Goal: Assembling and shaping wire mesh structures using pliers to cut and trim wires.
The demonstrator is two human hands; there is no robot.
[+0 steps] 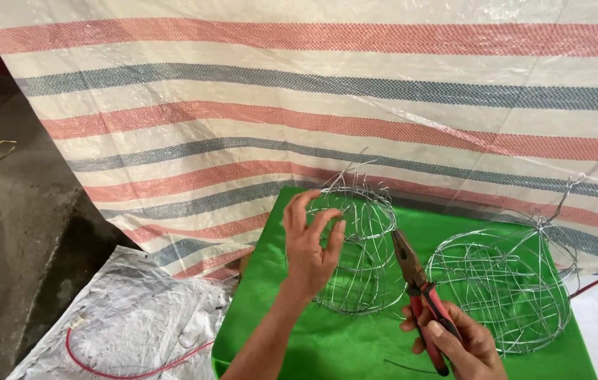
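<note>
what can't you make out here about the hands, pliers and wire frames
- Head view: the pliers' handle ends are wrapped by the right hand, and the bottom edge cuts the hand off.
- The near side of the wire frame is covered by the left hand; whether its fingers pinch a wire is unclear.
- The plier tips against the thin wires are too fine to tell if they grip one.
- The second wire frame: strand joints too thin to read.

pliers [417,274] handles hidden in right hand [462,345]

Probably a makeshift craft workshop: concrete floor [24,232], striped tarpaulin [313,105], green cloth [355,345], wire frames [503,288], pliers [418,281].
</note>
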